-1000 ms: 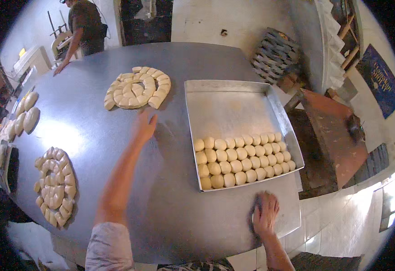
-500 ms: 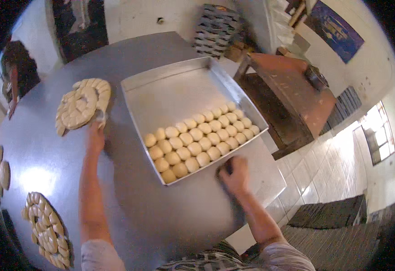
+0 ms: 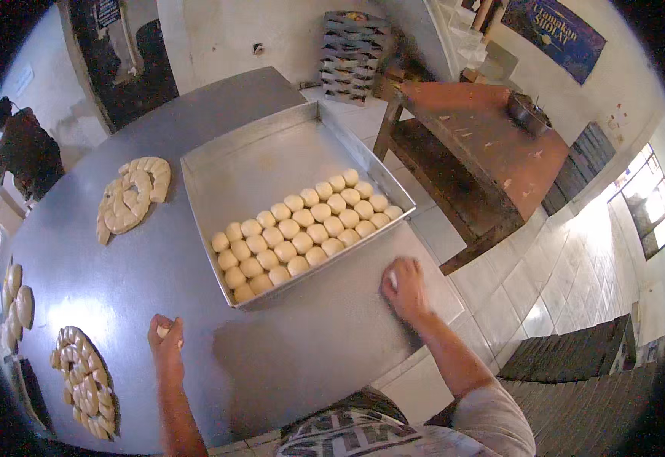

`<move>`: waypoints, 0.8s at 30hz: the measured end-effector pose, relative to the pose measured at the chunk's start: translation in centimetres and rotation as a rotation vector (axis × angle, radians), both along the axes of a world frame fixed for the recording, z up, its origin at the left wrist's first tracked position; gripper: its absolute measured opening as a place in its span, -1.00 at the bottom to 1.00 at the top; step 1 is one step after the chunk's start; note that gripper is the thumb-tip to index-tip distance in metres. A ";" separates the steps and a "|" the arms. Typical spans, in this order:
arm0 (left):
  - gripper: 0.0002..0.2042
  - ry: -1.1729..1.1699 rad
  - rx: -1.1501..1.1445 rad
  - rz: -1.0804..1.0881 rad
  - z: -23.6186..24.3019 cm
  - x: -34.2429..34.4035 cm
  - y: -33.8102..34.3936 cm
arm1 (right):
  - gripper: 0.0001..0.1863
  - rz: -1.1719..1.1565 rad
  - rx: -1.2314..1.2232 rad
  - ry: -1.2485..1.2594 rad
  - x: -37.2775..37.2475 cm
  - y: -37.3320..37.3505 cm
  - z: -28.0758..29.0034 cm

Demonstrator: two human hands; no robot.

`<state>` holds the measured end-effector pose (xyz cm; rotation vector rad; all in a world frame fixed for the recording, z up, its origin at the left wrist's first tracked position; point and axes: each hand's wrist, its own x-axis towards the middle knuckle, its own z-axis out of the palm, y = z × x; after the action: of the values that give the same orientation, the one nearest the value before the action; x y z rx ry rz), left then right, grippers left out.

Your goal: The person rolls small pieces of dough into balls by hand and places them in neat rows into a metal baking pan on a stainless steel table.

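Note:
My left hand (image 3: 167, 349) is closed around a small piece of dough (image 3: 162, 332) just above the steel table (image 3: 188, 282), left of the pan. My right hand (image 3: 407, 291) curls palm-down against the tabletop near its right corner, with a pale bit of dough (image 3: 393, 280) showing beside the thumb. Between and beyond the hands lies a large square metal pan (image 3: 256, 137). Rows of smooth round dough balls (image 3: 302, 242) fill its nearer part, touching one another. Farther left rests a coiled heap of cut dough pieces (image 3: 125, 204).
Another coil of cut dough (image 3: 85, 381) lies at the near left, with larger dough pieces (image 3: 19, 305) by the left edge. A brown wooden table (image 3: 492, 152) holding a dark pot (image 3: 529, 114) stands to the right. Stacked trays (image 3: 351, 57) stand by the wall. A person (image 3: 28, 148) is far left.
My left hand has drawn back from the far dough coil toward me, carrying a piece of dough. My right hand stays near the table's right corner, turned slightly. The view has shifted.

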<state>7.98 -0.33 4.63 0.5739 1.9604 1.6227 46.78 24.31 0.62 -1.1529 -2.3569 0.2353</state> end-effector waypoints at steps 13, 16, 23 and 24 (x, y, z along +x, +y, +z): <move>-0.79 0.117 -0.057 0.008 1.7 7.3 -3.7 | -0.77 0.073 -0.006 0.862 -2.2 6.4 12.5; -0.84 0.042 -0.169 -0.090 2.4 9.9 -0.3 | -0.74 -0.048 0.226 0.778 -4.7 11.0 16.2; -0.65 0.195 -0.046 -0.446 3.0 10.6 0.9 | -0.65 0.208 -0.262 0.576 -10.7 3.2 7.9; -0.65 0.144 -0.047 -0.572 2.3 10.9 1.2 | -0.63 0.464 -0.339 0.528 -12.0 -1.9 8.2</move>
<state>18.90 0.86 6.88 1.1363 1.7063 1.1981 34.83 22.40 8.87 -0.5534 -2.1030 0.9995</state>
